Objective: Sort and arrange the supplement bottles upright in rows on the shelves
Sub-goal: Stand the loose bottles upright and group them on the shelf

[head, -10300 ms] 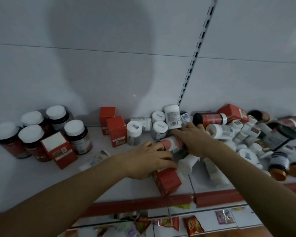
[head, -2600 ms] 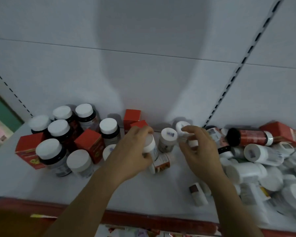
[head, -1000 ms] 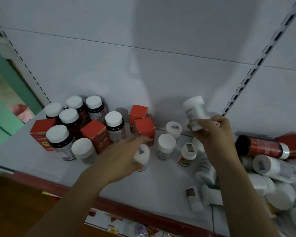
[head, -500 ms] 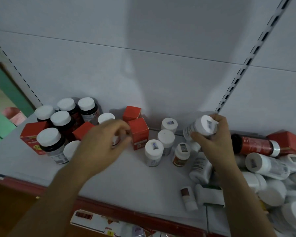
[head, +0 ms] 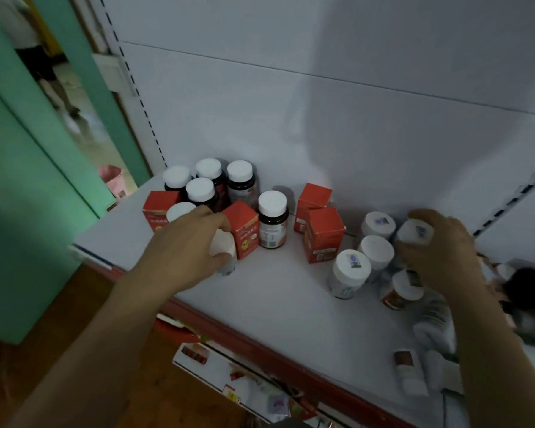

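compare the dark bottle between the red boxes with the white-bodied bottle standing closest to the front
The dark bottle has a dark body; the white bottle is pale all over. The dark bottle's cap is plain; the white bottle's cap carries a small sticker. Both stand upright with white caps.

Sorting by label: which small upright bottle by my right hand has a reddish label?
The frontmost small bottle, just under your right hand; its neighbours look whitish.
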The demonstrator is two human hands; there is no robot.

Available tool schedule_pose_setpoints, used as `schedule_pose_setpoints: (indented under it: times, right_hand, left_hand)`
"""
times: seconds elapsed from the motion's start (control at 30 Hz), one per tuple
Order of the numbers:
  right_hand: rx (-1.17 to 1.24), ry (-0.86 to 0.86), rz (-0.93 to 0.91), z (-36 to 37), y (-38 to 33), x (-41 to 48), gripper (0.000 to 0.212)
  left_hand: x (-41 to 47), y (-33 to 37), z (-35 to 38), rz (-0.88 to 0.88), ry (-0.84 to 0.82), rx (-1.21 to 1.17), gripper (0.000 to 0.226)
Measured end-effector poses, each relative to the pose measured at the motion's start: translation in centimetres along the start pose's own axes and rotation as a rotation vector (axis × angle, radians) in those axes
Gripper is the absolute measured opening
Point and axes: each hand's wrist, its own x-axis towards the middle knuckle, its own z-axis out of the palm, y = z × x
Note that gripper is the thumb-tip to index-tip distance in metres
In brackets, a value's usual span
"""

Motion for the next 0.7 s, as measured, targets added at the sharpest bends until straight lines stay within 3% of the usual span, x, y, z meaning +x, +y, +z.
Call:
schedule_pose_setpoints:
  times: [0.13, 0.3, 0.43, 0.5, 0.6, 0.7]
  right_hand:
    - [0.07, 0.08, 0.023, 1.5, 0.0, -0.9, 0.05]
    - [0.153, 0.409, -0.104, 1.7, -1.2, -3.5, 0.032]
    - [0.108, 0.311, -0.196, 1.3, -1.3, -3.9, 0.019]
    - [0.118, 0.206, -0.238, 1.3, -1.6, -4.2, 0.029]
    - [-0.034, 0.016, -0.327, 1.5, -2.7, -4.9, 0.066]
    - [-0.201, -0.156, -0.344, 1.9, -3.4, -5.3, 0.1]
  left_hand:
    - [-0.8, 0.2, 2.5, 0.022, 0.053, -0.022, 0.046]
    - [-1.5, -0.3, 3.1, -0.002, 0.111, -0.079, 0.04]
    - [-2.2, 1.9, 1.5, 0.166, 0.058, -0.11, 0.038]
    - [-1.7, 4.1, 0.7, 0.252, 0.106, -0.176, 0.038]
    - [0.5, 7.1, 0.8, 0.369, 0.145, -0.175, 0.036]
    - [2.4, 9.6, 2.2, 0.478, 0.073, -0.173, 0.035]
